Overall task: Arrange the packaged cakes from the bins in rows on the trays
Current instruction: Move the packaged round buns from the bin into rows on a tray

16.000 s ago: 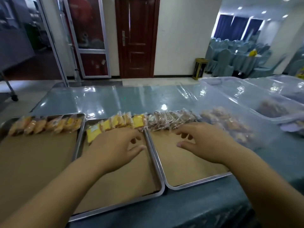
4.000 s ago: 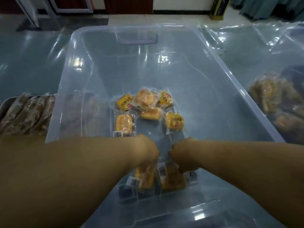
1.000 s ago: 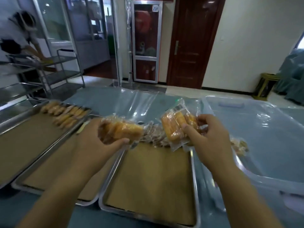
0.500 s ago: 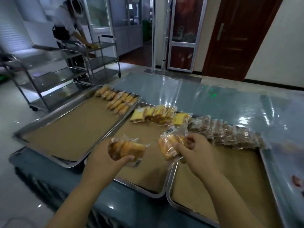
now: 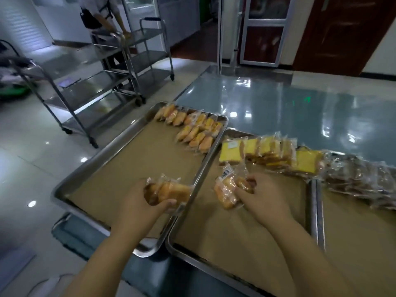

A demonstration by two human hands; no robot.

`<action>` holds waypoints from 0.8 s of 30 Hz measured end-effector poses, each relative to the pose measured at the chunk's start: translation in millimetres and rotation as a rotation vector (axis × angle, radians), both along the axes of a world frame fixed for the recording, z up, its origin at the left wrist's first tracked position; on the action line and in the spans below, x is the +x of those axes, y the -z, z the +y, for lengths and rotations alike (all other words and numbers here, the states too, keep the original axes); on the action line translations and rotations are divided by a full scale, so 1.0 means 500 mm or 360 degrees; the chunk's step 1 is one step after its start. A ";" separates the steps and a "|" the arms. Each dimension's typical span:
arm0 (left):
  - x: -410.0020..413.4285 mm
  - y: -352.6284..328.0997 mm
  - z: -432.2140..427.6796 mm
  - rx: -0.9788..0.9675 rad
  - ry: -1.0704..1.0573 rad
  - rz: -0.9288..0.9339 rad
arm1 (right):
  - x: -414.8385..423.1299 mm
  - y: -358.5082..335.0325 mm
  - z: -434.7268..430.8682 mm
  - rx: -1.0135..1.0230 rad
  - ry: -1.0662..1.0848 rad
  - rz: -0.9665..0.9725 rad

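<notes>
- The left hand (image 5: 137,202) grips a bundle of wrapped orange cakes (image 5: 171,191), fingers (image 5: 169,204) curled round it, above the rim where the left tray (image 5: 64,189) meets the middle tray (image 5: 171,243).
- The right hand (image 5: 263,200) pinches a second wrapped bundle (image 5: 226,190), barcode label upward, over the middle tray's brown liner near its left side.
- A row of yellow cakes (image 5: 267,153) lies along the middle tray's far edge.
- Left of the middle tray, two short rows of orange cakes (image 5: 192,127) fill the left tray's far right corner.
- Right of the middle tray, dark cakes (image 5: 364,179) line a third tray (image 5: 319,211).
- The trays sit on a glossy counter (image 5: 278,103).
</notes>
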State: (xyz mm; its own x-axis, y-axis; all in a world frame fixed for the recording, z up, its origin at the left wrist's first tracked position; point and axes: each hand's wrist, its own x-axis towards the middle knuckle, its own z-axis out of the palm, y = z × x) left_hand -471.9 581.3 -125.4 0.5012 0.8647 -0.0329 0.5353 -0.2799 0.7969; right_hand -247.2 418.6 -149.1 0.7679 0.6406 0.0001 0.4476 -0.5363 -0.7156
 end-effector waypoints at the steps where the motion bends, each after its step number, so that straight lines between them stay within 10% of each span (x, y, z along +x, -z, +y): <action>1: -0.002 0.003 0.021 -0.0029 -0.0005 -0.0005 | -0.004 -0.001 0.019 -0.0033 -0.0009 -0.0021; 24: 0.094 0.070 0.576 0.0190 0.0527 0.0102 | -0.126 -0.028 0.596 -0.0425 0.0298 0.0069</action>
State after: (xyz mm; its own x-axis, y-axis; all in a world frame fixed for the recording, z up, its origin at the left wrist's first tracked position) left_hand -424.7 869.6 -160.3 0.7551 0.6553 0.0181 0.4476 -0.5356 0.7161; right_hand -310.0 716.5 -135.1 0.8679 0.4612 -0.1844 0.2955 -0.7778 -0.5547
